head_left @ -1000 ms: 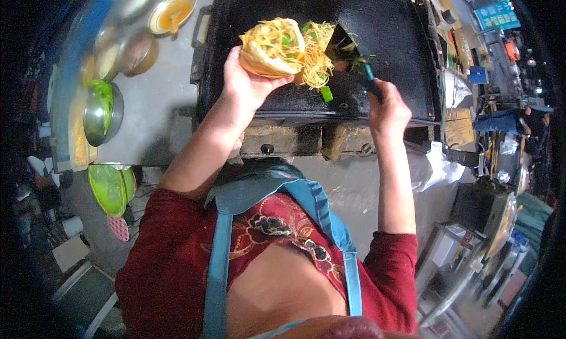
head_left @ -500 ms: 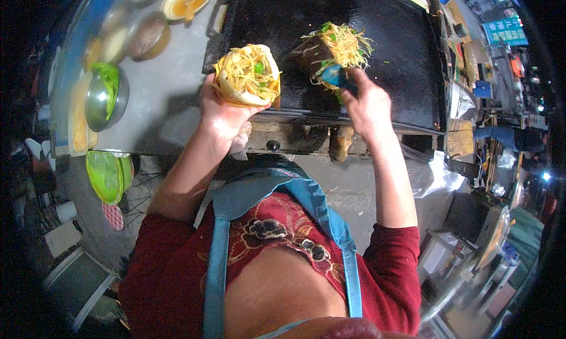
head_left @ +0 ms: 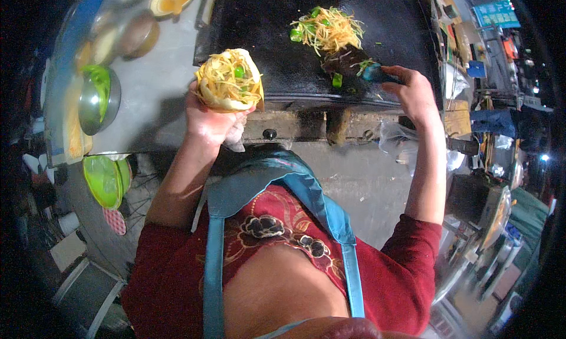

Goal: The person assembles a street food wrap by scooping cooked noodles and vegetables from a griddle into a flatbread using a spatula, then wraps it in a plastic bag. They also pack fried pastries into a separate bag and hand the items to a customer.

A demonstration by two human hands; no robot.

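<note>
My left hand [head_left: 207, 117] is wrapped around the underside of a stuffed bun [head_left: 230, 79], over the griddle's [head_left: 268, 20] front left corner; the bun sits above my palm, mouth up, I judge to keep the shreds in. Back from the griddle's front edge lies the shredded heap [head_left: 333, 30], just beyond the teal-handled scraper [head_left: 374, 72]. My right hand [head_left: 416, 93] grips its handle, probably low for a flatter blade.

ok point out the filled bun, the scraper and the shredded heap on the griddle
Filled bun [head_left: 230, 81]: head view, on the filling in its open side.
Scraper [head_left: 374, 73]: head view, on its blue-green handle.
Shredded heap [head_left: 330, 31]: head view, on its middle.
</note>
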